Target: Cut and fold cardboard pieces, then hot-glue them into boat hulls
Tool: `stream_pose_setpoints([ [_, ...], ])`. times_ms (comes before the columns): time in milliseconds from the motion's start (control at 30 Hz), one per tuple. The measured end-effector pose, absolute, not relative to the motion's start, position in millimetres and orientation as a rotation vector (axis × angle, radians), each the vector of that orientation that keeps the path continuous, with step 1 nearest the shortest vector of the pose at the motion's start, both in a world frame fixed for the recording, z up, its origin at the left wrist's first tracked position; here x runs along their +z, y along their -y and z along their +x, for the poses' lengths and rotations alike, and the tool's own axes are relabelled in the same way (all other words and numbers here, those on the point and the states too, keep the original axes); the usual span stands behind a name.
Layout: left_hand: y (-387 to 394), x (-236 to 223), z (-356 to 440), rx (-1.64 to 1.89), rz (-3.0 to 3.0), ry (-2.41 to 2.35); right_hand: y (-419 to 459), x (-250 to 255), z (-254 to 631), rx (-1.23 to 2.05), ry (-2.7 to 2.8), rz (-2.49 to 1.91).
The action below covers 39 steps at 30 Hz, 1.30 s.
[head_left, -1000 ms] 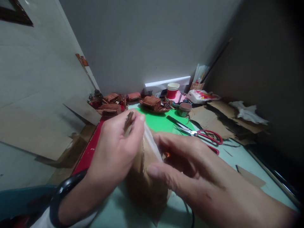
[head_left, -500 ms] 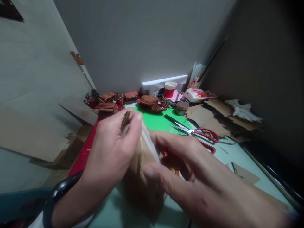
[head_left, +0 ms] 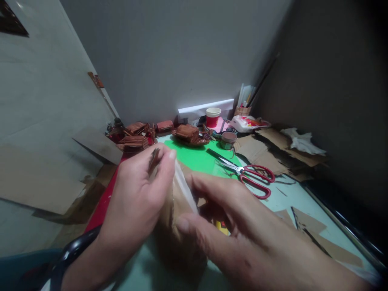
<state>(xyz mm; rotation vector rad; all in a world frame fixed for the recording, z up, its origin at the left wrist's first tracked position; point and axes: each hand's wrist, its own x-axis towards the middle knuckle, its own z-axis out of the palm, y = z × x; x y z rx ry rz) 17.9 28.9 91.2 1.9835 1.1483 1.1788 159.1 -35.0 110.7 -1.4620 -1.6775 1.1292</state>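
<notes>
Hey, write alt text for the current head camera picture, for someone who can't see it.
A left hand and a right hand hold brown cardboard with a white strip over a pale table. Beyond them, red-handled scissors lie at the edge of a green sheet, with a red-and-white cup farther back.

Plain tan is shown by the cardboard (head_left: 181, 202) between six and seven o'clock, edged by a white strip (head_left: 185, 188). Bright green is carried by the flat sheet (head_left: 184, 155) near the centre. At four o'clock, red handles are paired with silver blades on the scissors (head_left: 239, 169), and the tabletop (head_left: 291, 200) is tinted pale mint. Towards half past one, the red cup (head_left: 213, 120) is rimmed in cream. At nine o'clock, the reddish-brown stack (head_left: 136, 142) is striped.
</notes>
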Motion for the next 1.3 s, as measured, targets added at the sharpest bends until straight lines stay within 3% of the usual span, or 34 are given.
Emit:
stream_pose_setpoints([
  [600, -27.8, 89.9, 16.0, 1.179, 1.987, -1.126, 36.1, 113.0, 159.0, 1.135, 1.722, -1.590],
  [1300, -29.9, 88.5, 14.1, 1.153, 1.993, -1.125, 39.0, 108.9, 166.3, 1.083, 1.740, -1.397],
])
